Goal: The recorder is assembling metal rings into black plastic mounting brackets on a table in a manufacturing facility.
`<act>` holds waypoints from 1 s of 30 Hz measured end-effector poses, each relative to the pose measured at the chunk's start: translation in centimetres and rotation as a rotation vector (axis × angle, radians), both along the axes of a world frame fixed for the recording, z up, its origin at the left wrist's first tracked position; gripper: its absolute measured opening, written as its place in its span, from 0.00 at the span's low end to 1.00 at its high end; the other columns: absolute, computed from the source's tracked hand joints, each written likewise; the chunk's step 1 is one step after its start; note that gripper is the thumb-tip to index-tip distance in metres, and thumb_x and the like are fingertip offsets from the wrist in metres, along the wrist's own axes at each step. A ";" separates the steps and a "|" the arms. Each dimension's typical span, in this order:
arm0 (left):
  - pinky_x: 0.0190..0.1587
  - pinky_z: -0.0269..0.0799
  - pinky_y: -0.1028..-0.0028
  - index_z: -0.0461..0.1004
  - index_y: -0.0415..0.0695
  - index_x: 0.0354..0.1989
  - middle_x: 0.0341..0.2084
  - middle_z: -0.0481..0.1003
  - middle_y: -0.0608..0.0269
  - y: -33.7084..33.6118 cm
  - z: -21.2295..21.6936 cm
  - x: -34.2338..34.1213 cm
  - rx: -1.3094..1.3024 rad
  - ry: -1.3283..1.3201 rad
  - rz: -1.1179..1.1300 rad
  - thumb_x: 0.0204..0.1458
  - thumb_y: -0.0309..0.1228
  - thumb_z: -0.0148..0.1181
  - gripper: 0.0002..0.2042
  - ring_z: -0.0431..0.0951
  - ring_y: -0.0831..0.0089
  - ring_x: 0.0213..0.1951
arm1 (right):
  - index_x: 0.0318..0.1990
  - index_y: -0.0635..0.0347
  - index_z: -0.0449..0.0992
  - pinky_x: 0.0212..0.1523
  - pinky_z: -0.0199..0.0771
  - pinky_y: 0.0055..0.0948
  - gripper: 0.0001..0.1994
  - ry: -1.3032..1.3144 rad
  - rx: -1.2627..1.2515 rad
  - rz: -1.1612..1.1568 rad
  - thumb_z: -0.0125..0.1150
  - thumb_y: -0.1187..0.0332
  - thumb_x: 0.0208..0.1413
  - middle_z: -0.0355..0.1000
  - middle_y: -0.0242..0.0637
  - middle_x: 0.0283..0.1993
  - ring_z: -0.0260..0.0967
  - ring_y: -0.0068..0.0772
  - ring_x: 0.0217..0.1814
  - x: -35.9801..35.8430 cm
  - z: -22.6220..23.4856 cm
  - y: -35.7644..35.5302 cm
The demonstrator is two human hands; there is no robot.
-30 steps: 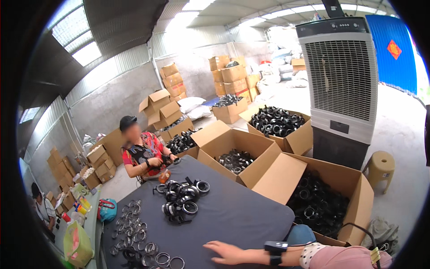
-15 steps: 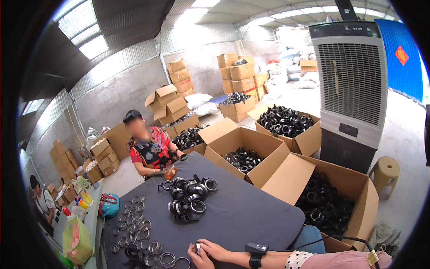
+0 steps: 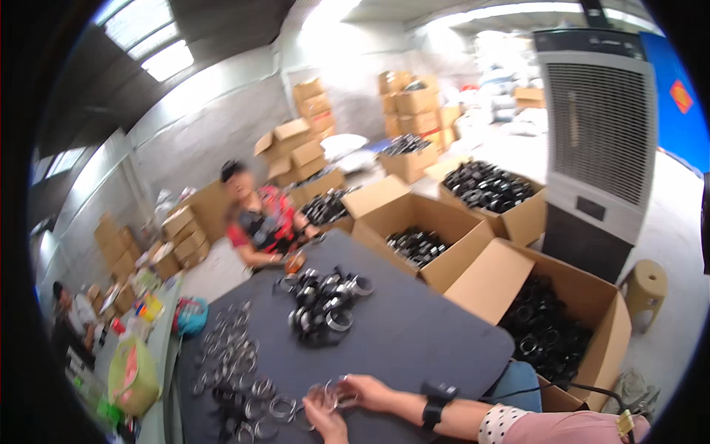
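At the near edge of the dark table, my left hand (image 3: 325,416) and my right hand (image 3: 365,391) are close together, slightly blurred. Between them a silver metal ring (image 3: 345,400) shows, with the fingers of my right hand closed on its edge. My left fingers are curled round a ring too, though blur hides its outline. Just left of my hands lie loose silver rings (image 3: 282,408), with many more scattered farther up the table's left side. Black straps (image 3: 225,399) are mixed in among the nearest ones. A heap of black-and-silver ring clamps (image 3: 325,303) sits mid-table.
Across the table (image 3: 414,348) a person in a red patterned top (image 3: 268,220) sits by an orange object (image 3: 295,261). Open cardboard boxes (image 3: 473,285) of black clamps line the right side. A tall air cooler (image 3: 599,140) and a stool (image 3: 646,288) stand beyond. A green basket (image 3: 133,377) is left.
My hands have parted slightly, and a full ring now shows between them. The whole view has shifted, so most things appear farther right.
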State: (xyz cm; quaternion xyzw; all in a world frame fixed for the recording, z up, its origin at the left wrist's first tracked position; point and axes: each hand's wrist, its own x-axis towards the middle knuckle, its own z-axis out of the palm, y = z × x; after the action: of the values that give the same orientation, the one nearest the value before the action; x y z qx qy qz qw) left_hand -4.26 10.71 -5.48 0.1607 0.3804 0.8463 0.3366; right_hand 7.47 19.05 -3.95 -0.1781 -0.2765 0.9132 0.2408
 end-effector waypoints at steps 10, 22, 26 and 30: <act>0.48 0.72 0.66 0.69 0.40 0.48 0.44 0.72 0.56 -1.0 2.7 -1.5 -0.103 0.069 0.302 0.63 0.42 0.48 0.16 0.76 0.62 0.45 | 0.41 0.64 0.73 0.52 0.73 0.44 0.17 0.112 -0.148 -0.058 0.43 0.59 0.67 0.75 0.47 0.45 0.73 0.46 0.50 0.7 -1.4 1.7; 0.64 0.57 0.57 0.62 0.33 0.57 0.60 0.58 0.39 -1.4 2.5 0.4 -0.596 1.148 0.479 0.48 0.24 0.63 0.27 0.59 0.45 0.63 | 0.40 0.65 0.73 0.53 0.70 0.37 0.14 0.229 -0.178 -0.109 0.46 0.62 0.66 0.74 0.46 0.43 0.71 0.43 0.49 1.0 -0.8 1.4; 0.60 0.64 0.60 0.71 0.33 0.48 0.59 0.60 0.42 -1.3 2.0 0.2 -0.687 1.165 0.333 0.46 0.26 0.65 0.20 0.63 0.48 0.61 | 0.39 0.65 0.76 0.47 0.69 0.33 0.10 0.170 0.124 -0.195 0.52 0.67 0.62 0.74 0.40 0.41 0.71 0.35 0.45 1.1 -0.1 1.1; 0.45 0.73 0.72 0.74 0.35 0.43 0.45 0.74 0.58 -1.2 1.7 0.0 -0.486 0.887 0.180 0.55 0.26 0.59 0.10 0.77 0.66 0.44 | 0.38 0.60 0.80 0.53 0.67 0.37 0.07 -0.419 1.431 -0.455 0.58 0.72 0.53 0.72 0.41 0.48 0.65 0.48 0.56 1.4 1.0 -0.6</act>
State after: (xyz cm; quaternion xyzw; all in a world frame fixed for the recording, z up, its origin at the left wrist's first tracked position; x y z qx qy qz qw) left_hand -4.25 9.51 -3.74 0.3879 0.6848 0.6094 0.0965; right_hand 8.91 18.49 -2.94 -0.2007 -0.7948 0.3880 0.4213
